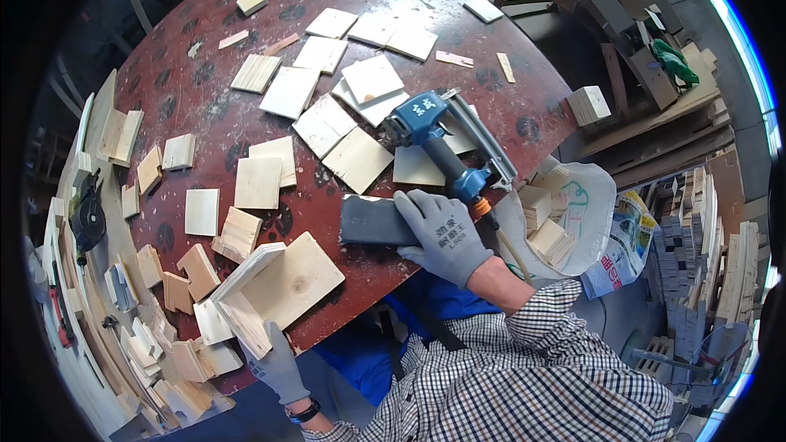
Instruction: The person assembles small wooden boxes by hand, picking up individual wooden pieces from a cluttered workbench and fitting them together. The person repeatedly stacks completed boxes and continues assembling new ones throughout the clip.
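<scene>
At the near table edge, the left hand gripped a partly assembled plywood piece. The right hand lay closed over a grey block beside the resting blue nail gun. Many loose plywood squares remained unassembled farther off.

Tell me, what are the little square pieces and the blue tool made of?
The square pieces look like bare, unpainted wood: pale tan with faint grain lines. The blue tool seems to have a painted metal or hard plastic body, smooth and slightly shiny, with a grey metal strip along its side. I cannot tell which for the body.
</scene>
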Tool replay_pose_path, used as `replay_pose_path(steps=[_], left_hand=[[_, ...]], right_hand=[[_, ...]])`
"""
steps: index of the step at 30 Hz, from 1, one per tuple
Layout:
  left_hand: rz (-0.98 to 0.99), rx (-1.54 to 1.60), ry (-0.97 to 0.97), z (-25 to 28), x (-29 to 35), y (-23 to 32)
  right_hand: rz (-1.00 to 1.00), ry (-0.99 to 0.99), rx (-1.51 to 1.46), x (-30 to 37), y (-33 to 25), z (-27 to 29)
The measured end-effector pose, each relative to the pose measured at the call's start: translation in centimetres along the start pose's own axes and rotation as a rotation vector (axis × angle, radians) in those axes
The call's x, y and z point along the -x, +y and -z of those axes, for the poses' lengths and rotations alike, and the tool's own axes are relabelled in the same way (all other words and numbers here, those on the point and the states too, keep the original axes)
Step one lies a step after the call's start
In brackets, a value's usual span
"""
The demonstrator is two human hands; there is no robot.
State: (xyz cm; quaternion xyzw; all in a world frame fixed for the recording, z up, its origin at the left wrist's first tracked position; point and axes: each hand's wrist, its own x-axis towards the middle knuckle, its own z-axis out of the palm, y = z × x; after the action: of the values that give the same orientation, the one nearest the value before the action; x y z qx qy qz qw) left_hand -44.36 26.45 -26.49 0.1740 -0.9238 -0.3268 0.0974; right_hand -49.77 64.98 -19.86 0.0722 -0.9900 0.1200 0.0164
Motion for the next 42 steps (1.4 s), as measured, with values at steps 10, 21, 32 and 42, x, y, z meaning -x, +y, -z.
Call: replay_pose_path(steps=[10,21,32,42], left_hand=[[0.099,0.085,-0.083,0.2,1.1,1.1],[-0.002,-0.092,-0.069,-1.0,2.6,3.4],[0.018,-0.149,-0.041,-1.5,3.2,4.0],[-0.051,-0.111,0.001,-2.2,2.9,1.5]], right_hand=[[0.027,0.073,-0.099,1.2,-2.0,-2.9],[-0.251,0.385,0.076,0.1,5.1,0.5],[-0.281,0.030,0.088,-2.2,7.5,0.2],[-0.230,0.293,0.001,-2.5,11.9,0.6]])
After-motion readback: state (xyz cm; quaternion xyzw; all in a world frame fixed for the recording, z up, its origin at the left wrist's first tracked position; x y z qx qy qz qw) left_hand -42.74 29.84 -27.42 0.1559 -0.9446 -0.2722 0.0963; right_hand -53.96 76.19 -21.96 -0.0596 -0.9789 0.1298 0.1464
